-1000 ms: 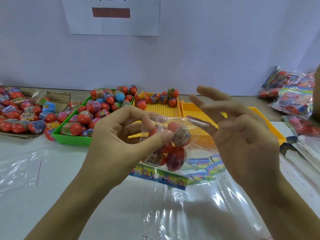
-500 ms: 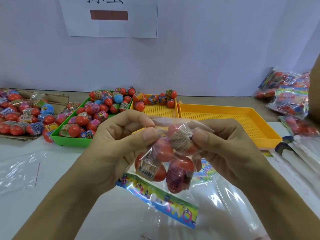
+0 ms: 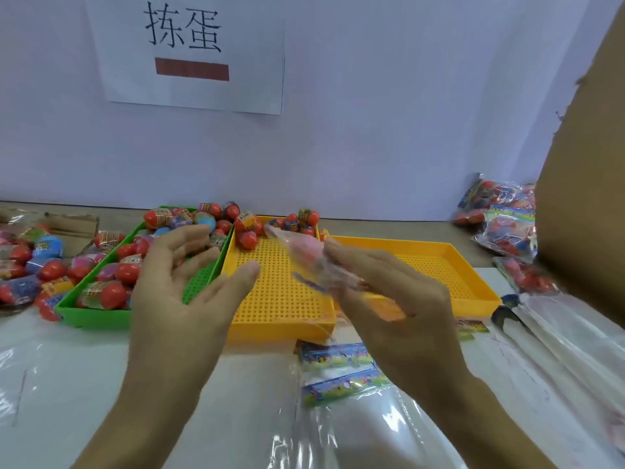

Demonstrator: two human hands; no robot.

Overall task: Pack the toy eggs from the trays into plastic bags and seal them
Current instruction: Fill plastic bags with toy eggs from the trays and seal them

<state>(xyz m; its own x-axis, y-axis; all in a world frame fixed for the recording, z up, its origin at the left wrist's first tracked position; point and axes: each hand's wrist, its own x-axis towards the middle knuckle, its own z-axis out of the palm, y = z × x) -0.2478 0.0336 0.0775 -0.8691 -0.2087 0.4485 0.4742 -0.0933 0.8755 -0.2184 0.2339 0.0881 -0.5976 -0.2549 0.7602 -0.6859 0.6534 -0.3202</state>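
White wall [image 3: 406, 113] fills the upper half of the frame, with a paper sign [image 3: 189, 52] taped at upper left bearing two large black characters over a brown-red bar. Below it the desk [image 3: 67, 374] runs across the lower half, white and partly covered by clear film.

At centre left sits a green tray [image 3: 91, 316] heaped with toy eggs [image 3: 111, 292], mostly red with printed wrappers, a few blue or pink. More loose eggs [image 3: 30, 265] lie at the left edge on brown cardboard. Just right of the green tray stands a yellow tray [image 3: 280, 299] with a few eggs at its far end, and beside that a second yellow tray [image 3: 473, 292].

The left hand [image 3: 179, 299] hovers over the seam between the green and yellow trays, fingers spread and straight, gripping nothing. The right hand [image 3: 399, 306] is raised at centre right, and a filled plastic bag [image 3: 304, 258] lies against its fingers, blurred; whether the fingers clasp it cannot be told.

Flat empty bags [image 3: 341, 374] with colourful printed headers lie on the desk at lower centre. Packed bags [image 3: 507, 225] are piled at the right edge, beside a brown cardboard panel [image 3: 585, 164].
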